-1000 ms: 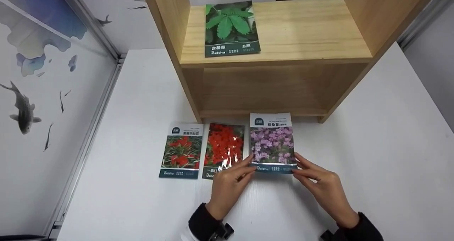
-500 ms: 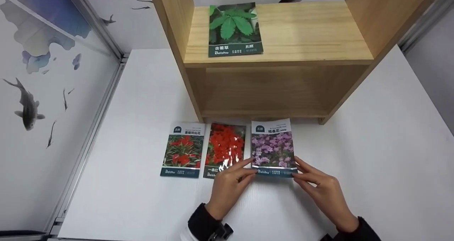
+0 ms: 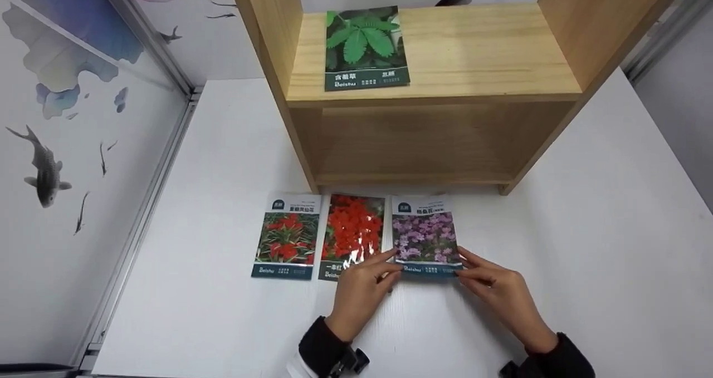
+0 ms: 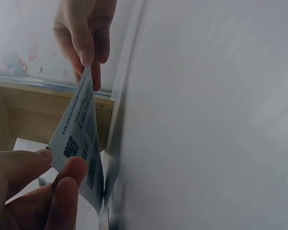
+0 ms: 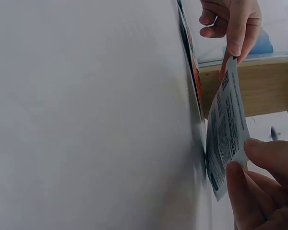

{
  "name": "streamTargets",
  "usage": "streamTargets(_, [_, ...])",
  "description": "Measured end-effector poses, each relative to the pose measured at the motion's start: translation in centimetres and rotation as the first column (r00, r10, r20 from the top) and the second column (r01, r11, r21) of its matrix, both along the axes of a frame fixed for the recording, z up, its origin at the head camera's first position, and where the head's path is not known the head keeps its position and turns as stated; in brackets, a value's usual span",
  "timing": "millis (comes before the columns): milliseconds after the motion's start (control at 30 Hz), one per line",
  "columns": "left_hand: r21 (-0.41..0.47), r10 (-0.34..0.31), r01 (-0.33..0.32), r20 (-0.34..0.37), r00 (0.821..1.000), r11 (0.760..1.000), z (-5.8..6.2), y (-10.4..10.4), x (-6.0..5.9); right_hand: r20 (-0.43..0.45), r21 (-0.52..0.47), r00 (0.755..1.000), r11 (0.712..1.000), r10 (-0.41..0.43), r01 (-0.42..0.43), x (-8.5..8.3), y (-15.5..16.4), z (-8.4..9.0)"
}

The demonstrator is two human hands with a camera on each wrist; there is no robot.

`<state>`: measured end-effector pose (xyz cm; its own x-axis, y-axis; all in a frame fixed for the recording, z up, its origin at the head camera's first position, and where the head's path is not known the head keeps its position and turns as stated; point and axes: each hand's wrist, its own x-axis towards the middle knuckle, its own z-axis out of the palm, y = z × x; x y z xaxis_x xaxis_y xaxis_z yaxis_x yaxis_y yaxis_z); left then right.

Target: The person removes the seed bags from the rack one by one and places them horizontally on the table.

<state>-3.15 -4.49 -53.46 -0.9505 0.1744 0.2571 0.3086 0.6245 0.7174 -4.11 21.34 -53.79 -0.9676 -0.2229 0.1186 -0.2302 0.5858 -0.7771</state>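
Note:
A seed packet with pink-purple flowers (image 3: 424,236) is at the right end of a row in front of the wooden shelf. My left hand (image 3: 362,289) pinches its lower left corner, and my right hand (image 3: 501,294) pinches the lower right one. Both wrist views show the packet's printed back (image 4: 81,129), tilted with the near edge raised and the far edge close to the table. Left of it lies a red-flower packet (image 3: 353,227), partly covered by my left fingers in the head view. Farther left is a white-topped packet with red flowers (image 3: 287,236).
The wooden shelf unit (image 3: 434,101) stands just behind the row. On its upper board lies a green-leaf seed packet (image 3: 367,49). The white table (image 3: 211,322) meets a wall panel printed with fish (image 3: 47,172) on the left.
Held in both hands, the pink-purple packet has come down and slightly toward me, its top edge now level with the other two packets. The other packets have stayed put.

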Motion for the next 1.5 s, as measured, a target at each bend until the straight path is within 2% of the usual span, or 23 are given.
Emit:
streamTargets(133, [-0.080, 0.008, -0.010, -0.023, 1.000, 0.997, 0.0, 0.1, 0.0, 0.032, 0.002, 0.999, 1.000, 0.009, -0.009, -0.2, 0.2, -0.3])
streamTargets(267, [-0.117, 0.014, -0.013, 0.011, 1.000, 0.993, 0.1, 0.1, 0.0, 0.061, 0.041, 0.998, 0.999, 0.010, -0.012, -0.4, 0.2, -0.4])
streamTargets(433, [-0.044, 0.005, 0.000, 0.122, 0.992, 0.999, -0.1, -0.3, -0.1, 0.122, 0.063, 0.992, 0.998, -0.023, 0.016, -0.5, 0.1, -0.3])
streamTargets(567, [0.001, 0.011, -0.011, 0.164, 0.986, 1.000, -0.3, -0.5, -0.2, 0.107, 0.074, 0.994, 0.997, -0.031, 0.023, -0.6, -0.4, -0.3])
streamTargets(700, [-0.020, 0.024, -0.021, 0.150, 0.988, 1.000, -0.4, -0.5, -0.1, 0.071, 0.083, 0.997, 0.996, -0.038, 0.032, -0.6, -0.9, -0.4])
streamTargets(867, [-0.024, 0.030, -0.027, 0.147, 0.989, 0.999, -0.5, -0.6, -0.1, 0.069, 0.085, 0.996, 0.995, -0.049, 0.043, -0.4, -1.2, -0.5])
streamTargets(1000, [-0.050, 0.045, -0.039, 0.130, 0.991, 0.998, -0.5, -0.6, 0.0, 0.113, 0.070, 0.993, 0.997, -0.035, 0.028, -0.3, -1.2, -0.5])
streamTargets(1133, [-0.100, 0.033, -0.022, 0.107, 0.994, 0.995, -0.2, -0.5, 0.1, 0.156, 0.070, 0.987, 0.997, -0.030, 0.019, -0.2, -1.2, -0.3])
streamTargets(1267, [-0.128, 0.023, -0.007, 0.119, 0.993, 0.992, -0.2, -0.4, 0.2, 0.162, 0.103, 0.987, 0.995, -0.021, 0.005, 0.0, -1.4, -0.1])
streamTargets(1500, [-0.147, 0.040, -0.020, 0.132, 0.990, 0.989, -0.4, -0.2, 0.4, 0.109, 0.202, 0.994, 0.979, 0.004, -0.027, -0.1, -1.8, 0.1])
